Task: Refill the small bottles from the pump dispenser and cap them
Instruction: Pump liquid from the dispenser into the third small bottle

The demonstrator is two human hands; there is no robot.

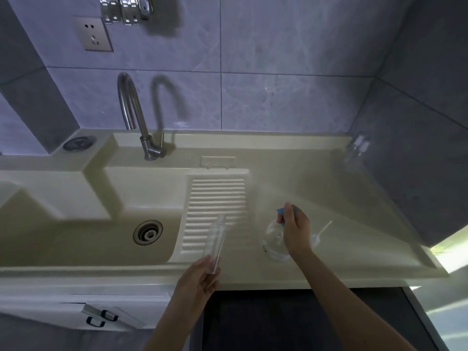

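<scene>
A clear pump dispenser (274, 236) with a blue head stands on the cream counter (354, 224) right of the ribbed washboard. My right hand (295, 230) grips its blue head from above. My left hand (202, 273) holds a small clear bottle (216, 239) by its base, uncapped, with its neck tilted up and away over the washboard (215, 206). A small white cap with a dip tube (320, 234) lies on the counter just right of my right hand. More small clear bottles (357, 148) stand blurred at the far right corner.
A sink basin with a drain (148, 232) lies to the left, under a curved steel tap (138, 117). Tiled walls close the back and right sides. A wall socket (95, 34) and metal hooks hang above. A dark mat (291, 320) lies below the counter's front edge.
</scene>
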